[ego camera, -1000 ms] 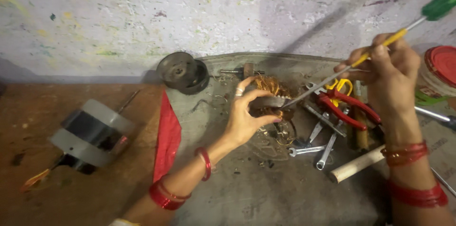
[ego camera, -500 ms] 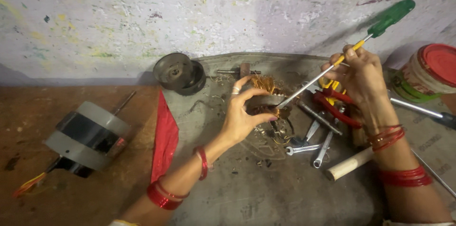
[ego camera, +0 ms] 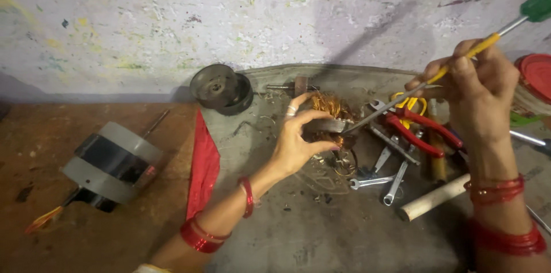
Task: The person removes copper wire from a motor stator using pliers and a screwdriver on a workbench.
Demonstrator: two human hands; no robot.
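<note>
- On the grey mat, mid-bench, our left hand (ego camera: 298,144) clamps the copper-wound stator (ego camera: 327,118), thumb below & fingers over the top; it sits just left of the tool pile.
- Right hand (ego camera: 479,86) is closed round the long screwdriver (ego camera: 459,60), pinched at the yellow collar w/ the green handle sticking up behind; tip meets the stator's metal edge.
- To do this well, we judge: keep the blade shallow, lever vs. the metal core not the copper winding, & hold the left thumb out of the tip's path.
- Red pliers (ego camera: 413,132), spanners (ego camera: 381,178) & grey motor (ego camera: 109,161) lie nearby, untouched.
</note>
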